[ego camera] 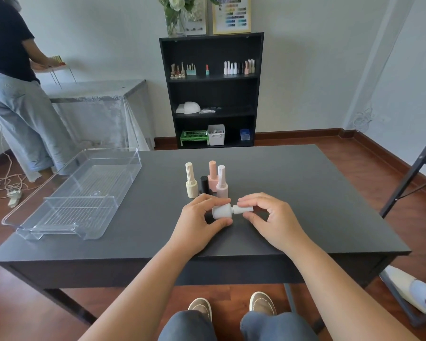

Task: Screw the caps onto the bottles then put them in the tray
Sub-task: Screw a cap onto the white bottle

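Dark grey desk (293,193), frame centre: left hand (199,217) grasps pale conical plastic bottle (222,211); right hand (268,215) pinches its white cylindrical cap (242,209). Clear plastic tray (130,173), left, holds nothing. Risk: cross-threading from tilt.

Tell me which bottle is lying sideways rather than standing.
The white bottle held between the left hand and right hand. The cream, black, peach and pink ones stand upright.

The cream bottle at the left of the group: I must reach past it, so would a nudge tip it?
Probably: the cream bottle stands tall on a narrow base. If it falls, its round body may roll on the smooth table.
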Motion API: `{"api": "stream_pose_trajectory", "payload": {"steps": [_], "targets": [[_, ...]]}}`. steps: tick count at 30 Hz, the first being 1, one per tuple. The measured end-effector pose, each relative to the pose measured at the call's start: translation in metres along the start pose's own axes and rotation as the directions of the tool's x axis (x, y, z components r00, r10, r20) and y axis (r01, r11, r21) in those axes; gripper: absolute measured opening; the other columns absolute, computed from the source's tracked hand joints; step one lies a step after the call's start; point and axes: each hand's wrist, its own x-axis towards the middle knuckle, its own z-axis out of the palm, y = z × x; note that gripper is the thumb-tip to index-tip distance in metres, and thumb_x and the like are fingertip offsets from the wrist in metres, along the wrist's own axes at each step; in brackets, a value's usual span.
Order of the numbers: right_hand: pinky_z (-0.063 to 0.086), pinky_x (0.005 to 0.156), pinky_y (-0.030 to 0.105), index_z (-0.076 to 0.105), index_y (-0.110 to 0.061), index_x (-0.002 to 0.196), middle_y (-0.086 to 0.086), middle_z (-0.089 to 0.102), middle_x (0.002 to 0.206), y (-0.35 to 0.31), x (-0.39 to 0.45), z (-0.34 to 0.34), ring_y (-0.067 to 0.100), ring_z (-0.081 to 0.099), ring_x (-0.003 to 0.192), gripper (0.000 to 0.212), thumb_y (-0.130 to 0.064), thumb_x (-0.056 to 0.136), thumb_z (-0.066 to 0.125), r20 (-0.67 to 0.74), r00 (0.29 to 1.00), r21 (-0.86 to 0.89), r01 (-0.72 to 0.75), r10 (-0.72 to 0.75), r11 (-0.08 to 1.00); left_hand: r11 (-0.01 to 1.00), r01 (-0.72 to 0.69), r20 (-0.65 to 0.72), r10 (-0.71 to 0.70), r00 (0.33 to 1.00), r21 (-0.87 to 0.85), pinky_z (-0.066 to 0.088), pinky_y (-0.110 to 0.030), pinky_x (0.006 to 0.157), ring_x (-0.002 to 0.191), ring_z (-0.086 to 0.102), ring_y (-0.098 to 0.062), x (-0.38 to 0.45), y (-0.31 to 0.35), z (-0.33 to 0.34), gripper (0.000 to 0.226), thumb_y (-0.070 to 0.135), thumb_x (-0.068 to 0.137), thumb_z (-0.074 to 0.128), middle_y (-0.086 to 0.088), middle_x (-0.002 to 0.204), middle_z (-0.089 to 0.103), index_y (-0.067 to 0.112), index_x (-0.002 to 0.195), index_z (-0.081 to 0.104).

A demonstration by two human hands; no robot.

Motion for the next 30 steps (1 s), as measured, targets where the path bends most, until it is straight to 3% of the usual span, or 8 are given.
{"api": "stream_pose_trajectory", "payload": {"steps": [6, 11, 14, 17, 20, 22, 28, 30], "targets": [[0.048, 0.076, 0.014, 0.075, -0.016, 0.101, -0.004, 0.066, 0.092, 0.003, 0.001, 0.001, 0.008, 0.061, 0.081, 0.023, -0.005, 0.082, 0.073, 0.001, 1.0, -0.036, 0.019, -0.019, 0.999, 1.0, -0.016, -0.01, 0.017, 1.0, 0.006, 0.052, -0.027, 0.089, 0.101, 0.061, -0.006, 0.0, 0.002, -0.001, 0.04, 0.017, 0.074, 0.083, 0.015, 0.107, 0.063, 0.029, 0.111, 0.071], [0.05, 0.069, 0.019, 0.067, -0.034, 0.11, -0.003, 0.069, 0.068, 0.005, 0.002, 0.003, 0.005, 0.063, 0.064, 0.019, -0.029, 0.094, 0.059, 0.033, 0.989, 0.133, -0.146, 0.143, 0.98, 0.998, -0.061, -0.023, 0.062, 0.998, 0.031, 0.041, -0.01, 0.09, 0.104, 0.06, -0.002, -0.001, 0.003, -0.001, 0.041, 0.014, 0.073, 0.084, 0.014, 0.108, 0.064, 0.025, 0.11, 0.072], [0.047, 0.073, 0.01, 0.058, -0.04, 0.119, -0.008, 0.072, 0.083, 0.002, 0.003, 0.003, 0.002, 0.066, 0.077, 0.032, -0.05, 0.09, 0.047, 0.066, 0.986, 0.16, -0.164, 0.155, 0.973, 0.997, -0.066, -0.022, 0.066, 0.998, 0.029, 0.041, -0.01, 0.092, 0.104, 0.06, -0.003, -0.001, 0.004, -0.002, 0.04, 0.015, 0.073, 0.084, 0.014, 0.108, 0.064, 0.025, 0.11, 0.072], [0.046, 0.079, 0.012, 0.057, -0.03, 0.125, -0.01, 0.06, 0.113, 0.003, 0.003, 0.003, 0.007, 0.059, 0.092, 0.036, -0.036, 0.089, 0.062, 0.028, 0.999, 0.087, -0.034, 0.032, 0.996, 0.998, -0.057, -0.037, 0.058, 0.998, 0.028, 0.041, -0.01, 0.091, 0.104, 0.061, -0.003, 0.0, 0.003, -0.003, 0.039, 0.016, 0.073, 0.084, 0.014, 0.108, 0.065, 0.024, 0.109, 0.073], [0.047, 0.079, 0.018, 0.065, -0.023, 0.108, -0.006, 0.058, 0.105, 0.008, 0.002, 0.002, 0.012, 0.058, 0.087, 0.033, -0.007, 0.081, 0.072, -0.01, 0.998, 0.057, 0.059, -0.058, 0.997, 0.998, -0.048, -0.037, 0.049, 0.998, 0.03, 0.041, -0.009, 0.09, 0.103, 0.06, -0.003, 0.0, 0.004, -0.002, 0.039, 0.015, 0.073, 0.084, 0.014, 0.107, 0.064, 0.025, 0.108, 0.073], [0.048, 0.077, 0.02, 0.068, -0.023, 0.098, -0.007, 0.062, 0.095, 0.011, 0.002, 0.002, 0.014, 0.058, 0.082, 0.027, -0.002, 0.081, 0.071, 0.002, 0.999, 0.091, 0.038, -0.039, 0.995, 0.998, -0.051, -0.035, 0.052, 0.998, 0.034, 0.04, -0.008, 0.09, 0.103, 0.06, -0.001, 0.0, 0.003, -0.002, 0.039, 0.015, 0.072, 0.084, 0.014, 0.107, 0.064, 0.026, 0.108, 0.073], [0.047, 0.064, 0.019, 0.066, -0.032, 0.092, -0.003, 0.067, 0.072, 0.009, 0.004, 0.005, 0.011, 0.062, 0.067, 0.007, -0.03, 0.093, 0.06, -0.035, 0.988, 0.164, -0.142, 0.149, 0.976, 0.997, -0.068, -0.024, 0.069, 0.997, 0.038, 0.041, -0.011, 0.092, 0.103, 0.061, -0.004, 0.0, 0.003, -0.001, 0.04, 0.015, 0.072, 0.084, 0.013, 0.107, 0.065, 0.027, 0.109, 0.072], [0.046, 0.064, 0.016, 0.066, -0.03, 0.096, -0.013, 0.066, 0.072, 0.007, 0.003, 0.004, 0.003, 0.063, 0.068, 0.02, -0.043, 0.093, 0.051, -0.038, 0.988, 0.181, -0.142, 0.151, 0.973, 0.997, -0.07, -0.025, 0.071, 0.997, 0.037, 0.042, -0.012, 0.092, 0.103, 0.061, -0.005, 0.0, 0.003, -0.001, 0.04, 0.016, 0.072, 0.084, 0.012, 0.107, 0.065, 0.026, 0.109, 0.072]]}}
